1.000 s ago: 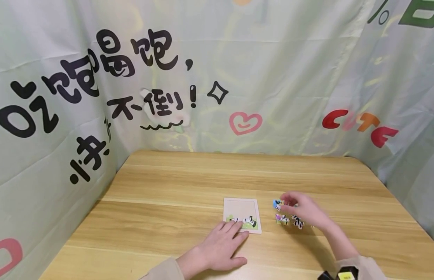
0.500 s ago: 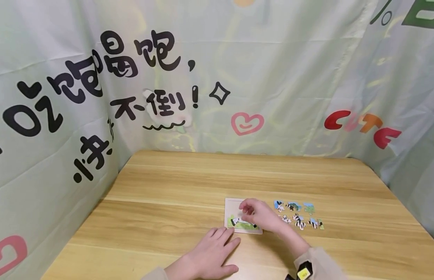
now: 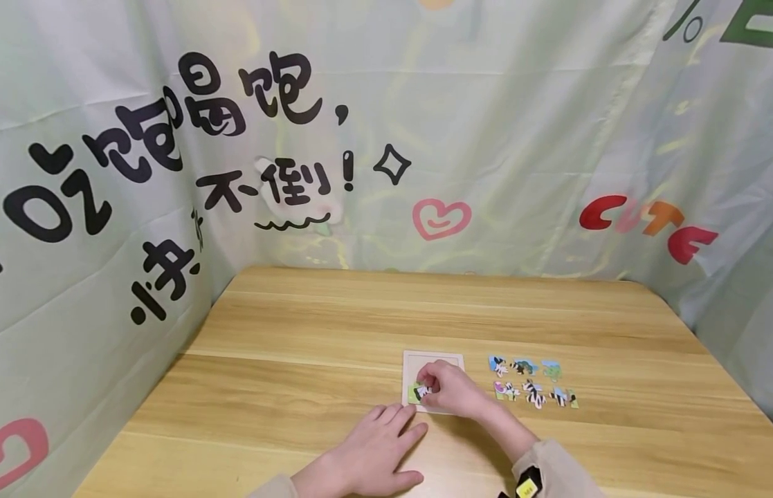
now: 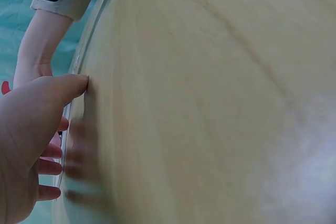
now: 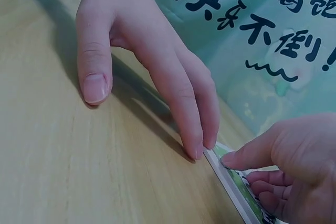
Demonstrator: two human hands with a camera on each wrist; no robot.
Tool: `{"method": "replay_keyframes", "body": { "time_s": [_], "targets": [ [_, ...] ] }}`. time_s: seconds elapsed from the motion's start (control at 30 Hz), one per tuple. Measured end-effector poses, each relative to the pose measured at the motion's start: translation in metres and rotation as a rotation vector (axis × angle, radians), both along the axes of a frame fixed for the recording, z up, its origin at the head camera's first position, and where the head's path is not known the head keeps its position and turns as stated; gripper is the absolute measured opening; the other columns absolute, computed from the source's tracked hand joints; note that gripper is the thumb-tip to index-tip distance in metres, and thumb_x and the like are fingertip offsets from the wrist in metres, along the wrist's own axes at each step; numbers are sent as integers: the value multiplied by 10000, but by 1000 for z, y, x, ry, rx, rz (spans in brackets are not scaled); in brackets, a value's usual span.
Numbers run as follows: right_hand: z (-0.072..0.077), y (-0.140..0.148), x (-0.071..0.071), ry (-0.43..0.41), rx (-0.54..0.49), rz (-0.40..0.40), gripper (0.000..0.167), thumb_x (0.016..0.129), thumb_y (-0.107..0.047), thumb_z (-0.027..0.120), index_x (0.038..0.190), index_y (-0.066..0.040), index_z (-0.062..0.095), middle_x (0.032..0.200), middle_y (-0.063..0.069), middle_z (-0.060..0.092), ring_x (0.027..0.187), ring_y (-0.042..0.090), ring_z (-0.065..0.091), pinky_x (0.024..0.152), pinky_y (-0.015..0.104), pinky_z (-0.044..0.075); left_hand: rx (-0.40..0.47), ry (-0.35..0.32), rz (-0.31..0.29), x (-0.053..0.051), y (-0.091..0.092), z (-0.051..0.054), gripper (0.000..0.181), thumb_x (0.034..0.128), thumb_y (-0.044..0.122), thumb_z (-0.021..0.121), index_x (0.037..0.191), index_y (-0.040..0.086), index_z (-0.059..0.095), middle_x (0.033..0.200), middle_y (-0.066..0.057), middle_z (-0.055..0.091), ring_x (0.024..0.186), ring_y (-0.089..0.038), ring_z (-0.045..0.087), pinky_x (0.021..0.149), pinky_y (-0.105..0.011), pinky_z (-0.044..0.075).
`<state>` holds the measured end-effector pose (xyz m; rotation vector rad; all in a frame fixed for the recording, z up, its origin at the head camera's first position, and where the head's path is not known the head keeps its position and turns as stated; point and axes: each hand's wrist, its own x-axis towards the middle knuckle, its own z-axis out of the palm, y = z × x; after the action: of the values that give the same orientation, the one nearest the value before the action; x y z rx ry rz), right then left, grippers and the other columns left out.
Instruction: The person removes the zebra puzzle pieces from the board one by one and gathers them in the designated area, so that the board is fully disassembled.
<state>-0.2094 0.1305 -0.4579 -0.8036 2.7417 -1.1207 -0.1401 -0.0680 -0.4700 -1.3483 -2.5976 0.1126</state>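
Observation:
Near the table's front lies a small square puzzle board (image 3: 414, 360), its lower part bearing pieces with green grass and zebra markings. My right hand (image 3: 453, 391) is over the board, thumb and curled fingers on a puzzle piece (image 3: 421, 392) at its lower left; the hand hides much of the board. In the right wrist view, the right thumb touches a green printed part (image 5: 239, 180). My left hand (image 3: 376, 446) lies with fingers extended, fingertips against the board's near edge. The left wrist view shows the left hand (image 4: 29, 135) from the side, with table beyond it.
Several loose puzzle pieces (image 3: 534, 394) lie in two rows right of the board. The wooden table (image 3: 286, 360) reaches back to a hanging printed cloth (image 3: 517, 138). A dark device with a yellow label (image 3: 528, 482) is on the right wrist.
My right hand has moved left from the loose pieces to the board, then lowered onto its lower left part. My left hand has slid slightly back, off the printed pieces to the board's near edge.

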Motion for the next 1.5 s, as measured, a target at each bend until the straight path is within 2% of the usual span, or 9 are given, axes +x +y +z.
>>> {"method": "replay_keyframes", "body": {
  "time_s": [0.23, 0.63, 0.8, 1.03, 1.17, 1.5],
  "targets": [
    [1, -2, 3, 34, 56, -7, 239, 710, -45, 741, 914, -23, 620, 792, 2, 493, 735, 133, 455, 646, 271, 415, 3, 21, -9, -1, 2, 0, 625, 863, 606, 443, 1313, 174, 486, 1306, -77, 465, 1185, -194, 406, 927, -354, 372],
    [3, -7, 5, 14, 102, -18, 257, 723, -39, 719, 957, -23, 614, 814, 9, 486, 747, 143, 452, 665, 313, 422, -7, 14, -11, -1, 2, 1, 626, 868, 607, 432, 1316, 175, 488, 1310, -72, 467, 1169, -184, 410, 927, -354, 368],
    [6, -11, 5, 14, 107, -21, 244, 701, -5, 721, 916, 0, 606, 787, 14, 481, 723, 146, 440, 646, 298, 410, 7, 24, -19, -2, 2, 0, 614, 863, 602, 445, 1302, 176, 503, 1295, -71, 479, 1151, -181, 420, 921, -350, 371],
    [10, -14, 6, -19, 98, -33, 233, 668, 38, 714, 858, 0, 584, 765, 21, 478, 712, 157, 431, 635, 303, 395, 7, 34, -24, -2, 2, 1, 603, 856, 601, 454, 1287, 186, 519, 1277, -65, 491, 1133, -175, 432, 915, -343, 380],
    [8, -13, 5, -10, 77, -31, 246, 659, 50, 710, 842, -27, 566, 765, 22, 483, 719, 157, 438, 637, 303, 395, 8, 29, -24, -2, 2, 1, 599, 856, 599, 459, 1286, 186, 521, 1279, -65, 489, 1138, -175, 432, 917, -346, 381],
    [7, -10, 3, -22, 38, -8, 315, 665, 71, 709, 886, -51, 522, 783, 34, 487, 728, 166, 459, 634, 309, 407, 26, 40, -29, -2, 2, 0, 597, 851, 600, 464, 1283, 192, 520, 1279, -65, 491, 1140, -172, 434, 911, -343, 382]
  ]
}}
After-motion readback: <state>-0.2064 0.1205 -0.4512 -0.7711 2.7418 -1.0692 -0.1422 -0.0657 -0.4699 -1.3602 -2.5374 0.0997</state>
